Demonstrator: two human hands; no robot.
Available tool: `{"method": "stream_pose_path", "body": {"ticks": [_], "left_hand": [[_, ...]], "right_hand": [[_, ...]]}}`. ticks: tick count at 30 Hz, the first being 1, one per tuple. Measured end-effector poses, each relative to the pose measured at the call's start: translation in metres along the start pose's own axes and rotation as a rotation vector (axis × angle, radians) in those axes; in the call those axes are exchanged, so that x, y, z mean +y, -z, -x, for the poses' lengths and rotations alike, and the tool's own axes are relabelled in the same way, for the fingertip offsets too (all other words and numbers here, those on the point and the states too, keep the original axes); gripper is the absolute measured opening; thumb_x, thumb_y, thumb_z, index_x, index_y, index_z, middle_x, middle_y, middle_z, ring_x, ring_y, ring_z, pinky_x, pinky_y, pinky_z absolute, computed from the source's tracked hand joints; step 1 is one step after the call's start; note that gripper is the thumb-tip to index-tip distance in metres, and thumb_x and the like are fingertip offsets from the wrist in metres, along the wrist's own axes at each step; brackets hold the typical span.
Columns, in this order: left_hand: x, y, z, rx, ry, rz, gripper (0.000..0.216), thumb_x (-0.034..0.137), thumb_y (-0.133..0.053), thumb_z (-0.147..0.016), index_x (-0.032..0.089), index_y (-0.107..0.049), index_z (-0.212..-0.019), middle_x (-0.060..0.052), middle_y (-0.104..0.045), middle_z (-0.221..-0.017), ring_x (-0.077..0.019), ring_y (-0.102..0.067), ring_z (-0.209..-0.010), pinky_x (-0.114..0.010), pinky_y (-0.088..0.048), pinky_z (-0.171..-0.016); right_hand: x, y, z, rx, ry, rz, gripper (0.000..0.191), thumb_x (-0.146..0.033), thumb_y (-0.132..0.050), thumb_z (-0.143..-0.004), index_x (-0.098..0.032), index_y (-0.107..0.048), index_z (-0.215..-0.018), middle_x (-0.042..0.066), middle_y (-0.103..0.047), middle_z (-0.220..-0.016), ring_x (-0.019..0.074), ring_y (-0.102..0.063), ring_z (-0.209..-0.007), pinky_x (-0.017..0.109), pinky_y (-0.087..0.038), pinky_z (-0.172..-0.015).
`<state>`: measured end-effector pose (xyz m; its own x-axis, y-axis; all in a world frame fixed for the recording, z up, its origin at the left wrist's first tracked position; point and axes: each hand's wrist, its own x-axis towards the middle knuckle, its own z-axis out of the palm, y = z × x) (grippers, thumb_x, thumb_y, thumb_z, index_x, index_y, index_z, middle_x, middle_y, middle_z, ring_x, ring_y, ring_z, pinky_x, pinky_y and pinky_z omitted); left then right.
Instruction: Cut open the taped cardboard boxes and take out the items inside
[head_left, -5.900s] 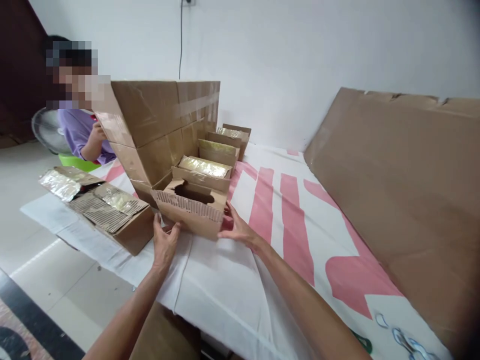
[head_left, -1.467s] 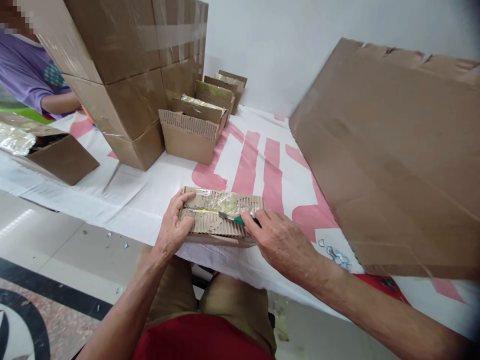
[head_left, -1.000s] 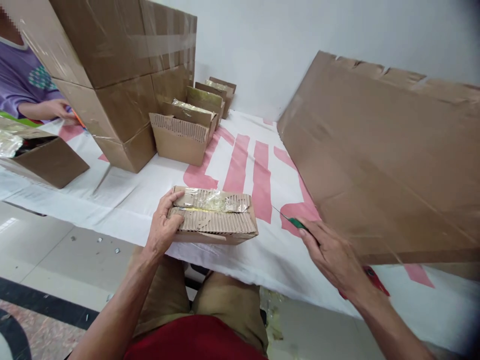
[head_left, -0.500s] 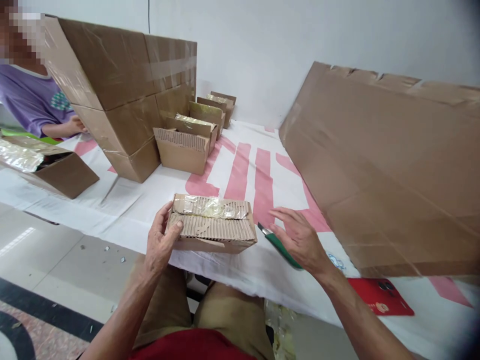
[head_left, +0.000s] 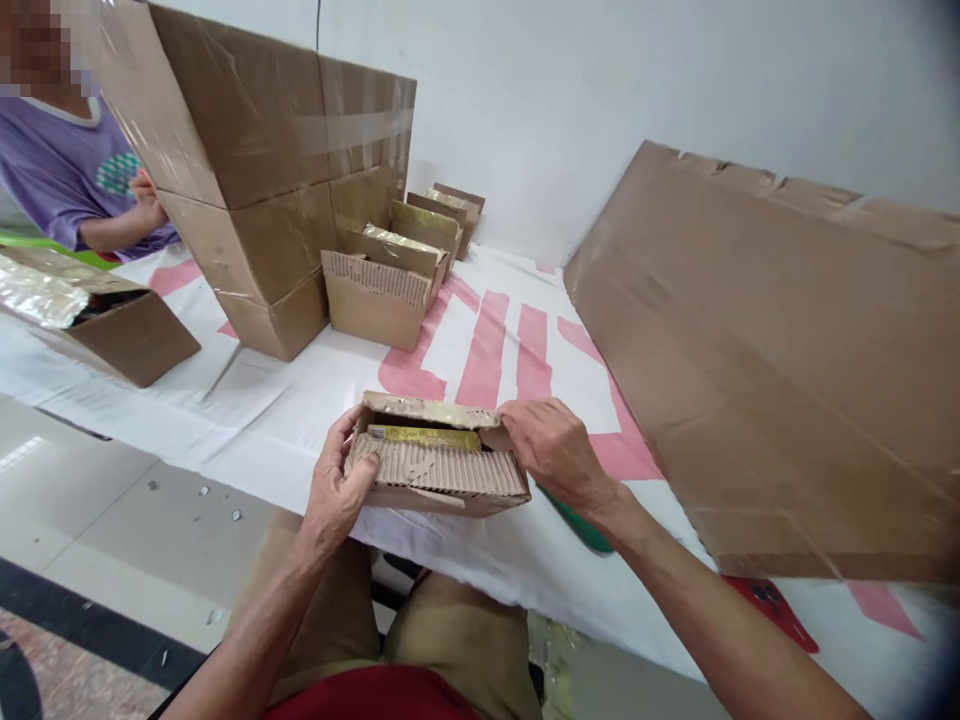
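Note:
A small cardboard box [head_left: 442, 498] sits at the table's front edge, one top flap lifted. Through the gap shows a yellow, shiny packet or carton [head_left: 431, 438]; its kind is unclear. My left hand [head_left: 341, 480] grips the box's left end, thumb on the corrugated near flap. With its fingers closed, my right hand [head_left: 559, 450] pinches the right end of the raised far flap [head_left: 435, 410]. Partly hidden under my right hand, a green-handled utility knife [head_left: 581, 522] lies on the cloth.
Stacked taped cartons [head_left: 255, 130] stand at left, with a row of opened small boxes [head_left: 379, 305] beside them. Another open box [head_left: 135, 335] lies far left, near a person in purple [head_left: 67, 180]. A large cardboard sheet [head_left: 780, 370] leans at right; a red phone [head_left: 772, 610] is partly hidden.
My right hand has moved left from above the knife and closed on the far flap. That flap has lifted, uncovering the yellow contents. My left hand still holds the box.

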<state>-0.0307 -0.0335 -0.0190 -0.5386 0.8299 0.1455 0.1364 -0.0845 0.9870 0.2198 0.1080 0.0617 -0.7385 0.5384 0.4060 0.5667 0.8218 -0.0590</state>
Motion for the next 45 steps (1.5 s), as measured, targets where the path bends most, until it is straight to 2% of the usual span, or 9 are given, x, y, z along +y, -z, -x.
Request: {"method": "stream_pose_path", "body": {"ticks": [5, 10, 14, 18, 23, 29, 33, 36, 45], "left_hand": [[0.004, 0.014, -0.009, -0.101, 0.054, 0.114, 0.077, 0.049, -0.074, -0.079, 0.020, -0.050, -0.147, -0.017, -0.057, -0.152, -0.0363, -0.055, -0.140, -0.051, -0.046, -0.115], [0.024, 0.021, -0.062, -0.091, 0.019, 0.091, 0.078, 0.051, -0.081, -0.075, 0.022, -0.056, -0.143, -0.018, -0.058, -0.151, -0.0365, -0.052, -0.143, -0.052, -0.043, -0.115], [0.041, 0.001, -0.105, -0.325, 0.097, 0.073, 0.056, 0.045, -0.085, -0.064, 0.018, -0.071, -0.112, -0.010, -0.076, -0.108, -0.0281, -0.070, -0.101, -0.040, -0.053, -0.088], [0.051, -0.020, -0.114, -0.380, 0.134, 0.100, 0.028, 0.038, -0.081, -0.062, 0.018, -0.069, -0.077, 0.002, -0.065, -0.070, -0.0142, -0.056, -0.065, -0.027, -0.041, -0.064], [0.053, -0.025, -0.104, -0.338, 0.126, 0.150, 0.029, 0.037, -0.081, -0.061, 0.018, -0.068, -0.078, 0.002, -0.063, -0.071, -0.0133, -0.052, -0.065, -0.025, -0.038, -0.063], [0.053, -0.022, -0.106, -0.319, 0.121, 0.133, 0.031, 0.042, -0.081, -0.063, 0.018, -0.069, -0.078, 0.002, -0.062, -0.070, -0.0135, -0.050, -0.065, -0.025, -0.038, -0.062], [0.053, -0.024, -0.109, -0.324, 0.084, 0.119, 0.031, 0.044, -0.081, -0.065, 0.018, -0.069, -0.078, 0.001, -0.063, -0.072, -0.0152, -0.053, -0.068, -0.027, -0.042, -0.065], [0.053, -0.026, -0.109, -0.318, 0.089, 0.116, 0.030, 0.044, -0.080, -0.065, 0.019, -0.069, -0.078, 0.001, -0.065, -0.072, -0.0156, -0.054, -0.067, -0.027, -0.043, -0.065], [0.053, -0.030, -0.112, -0.312, 0.166, 0.193, 0.034, 0.043, -0.081, -0.059, 0.017, -0.068, -0.077, 0.002, -0.064, -0.070, -0.0145, -0.053, -0.066, -0.026, -0.040, -0.064]], "right_hand": [[0.013, -0.001, -0.018, 0.080, -0.375, -0.577, 0.026, -0.036, -0.049, -0.098, -0.021, -0.065, -0.085, 0.001, -0.067, -0.076, 0.0174, -0.059, -0.071, 0.030, -0.045, -0.067], [0.017, -0.008, -0.022, 0.112, -0.472, -0.857, 0.027, -0.043, -0.059, -0.089, -0.019, -0.069, -0.083, 0.001, -0.067, -0.078, 0.0168, -0.057, -0.073, 0.030, -0.047, -0.070], [0.017, 0.001, -0.020, 0.079, -0.477, -0.894, 0.028, -0.044, -0.062, -0.089, -0.019, -0.071, -0.081, 0.001, -0.068, -0.078, 0.0180, -0.059, -0.077, 0.031, -0.048, -0.073], [0.017, 0.020, -0.033, -0.056, -0.399, -0.866, 0.036, -0.050, -0.058, -0.095, -0.020, -0.076, -0.088, 0.004, -0.075, -0.088, 0.0216, -0.065, -0.087, 0.033, -0.049, -0.079], [0.006, 0.018, -0.066, -0.246, -0.306, -0.846, 0.022, -0.040, -0.070, -0.087, -0.020, -0.079, -0.086, 0.003, -0.077, -0.085, 0.0189, -0.066, -0.080, 0.030, -0.048, -0.072], [-0.007, -0.002, -0.075, 0.005, -0.230, -0.905, 0.013, -0.030, -0.072, -0.084, -0.021, -0.080, -0.079, 0.004, -0.079, -0.086, 0.0192, -0.070, -0.082, 0.033, -0.052, -0.080], [-0.002, -0.001, -0.071, -0.005, -0.273, -0.930, 0.016, -0.033, -0.070, -0.088, -0.022, -0.081, -0.084, 0.004, -0.081, -0.090, 0.0204, -0.072, -0.087, 0.033, -0.054, -0.081], [0.002, 0.001, -0.067, -0.012, -0.206, -0.837, 0.019, -0.034, -0.067, -0.094, -0.022, -0.081, -0.090, 0.004, -0.080, -0.094, 0.0208, -0.072, -0.089, 0.033, -0.054, -0.081], [0.001, -0.010, -0.041, 0.079, 0.262, 0.102, 0.031, -0.018, -0.051, -0.103, -0.018, -0.074, -0.124, 0.016, -0.074, -0.123, 0.0288, -0.064, -0.106, 0.045, -0.049, -0.089]]}}
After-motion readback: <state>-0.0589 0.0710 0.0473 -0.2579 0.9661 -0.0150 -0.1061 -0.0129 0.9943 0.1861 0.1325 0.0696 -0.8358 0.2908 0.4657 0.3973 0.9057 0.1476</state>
